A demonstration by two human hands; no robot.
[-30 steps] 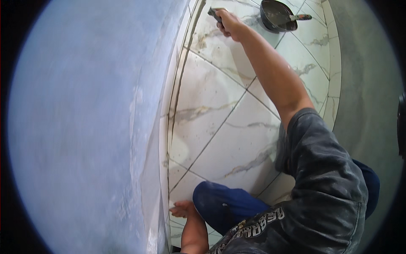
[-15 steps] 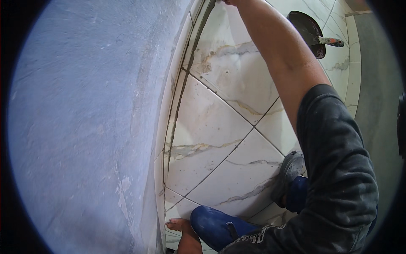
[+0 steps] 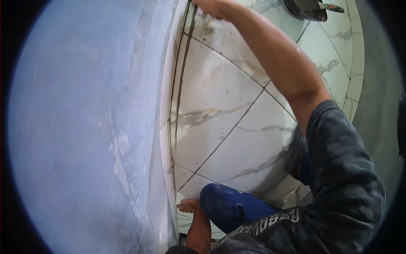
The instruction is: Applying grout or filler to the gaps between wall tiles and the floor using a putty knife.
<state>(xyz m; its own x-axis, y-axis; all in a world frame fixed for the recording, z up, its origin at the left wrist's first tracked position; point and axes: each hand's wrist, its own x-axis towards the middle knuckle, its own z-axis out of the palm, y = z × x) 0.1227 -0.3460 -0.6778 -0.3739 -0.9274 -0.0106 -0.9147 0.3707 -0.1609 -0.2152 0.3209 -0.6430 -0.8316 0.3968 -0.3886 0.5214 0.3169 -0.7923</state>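
At the top edge of the picture my right hand (image 3: pixel 211 8) is low beside the foot of the wall, over the dark joint line (image 3: pixel 182 80) along the floor's edge. Its fingers are curled together, and the picture's edge cuts them off, so whatever they hold is hidden. My left hand (image 3: pixel 189 205) is down by the white skirting tiles (image 3: pixel 168 139) near my knee. Its fingers point toward the wall and nothing shows in them. Between the two hands lie pale marbled floor tiles (image 3: pixel 215 93) with dark joints and small specks of dirt.
A blue-grey plastered wall (image 3: pixel 93 106) fills the left side. At the upper right stands a dark dustpan-like container (image 3: pixel 302 9), with a stained brush-like handle (image 3: pixel 332 7) over its rim. My blue-clad knee (image 3: pixel 228 203) and dark shoe (image 3: pixel 296 154) are on the floor.
My view has shifted forward and down, so more of my right hand shows. That hand has come closer to the wall and the joint line. The dark container now sits higher in the picture.
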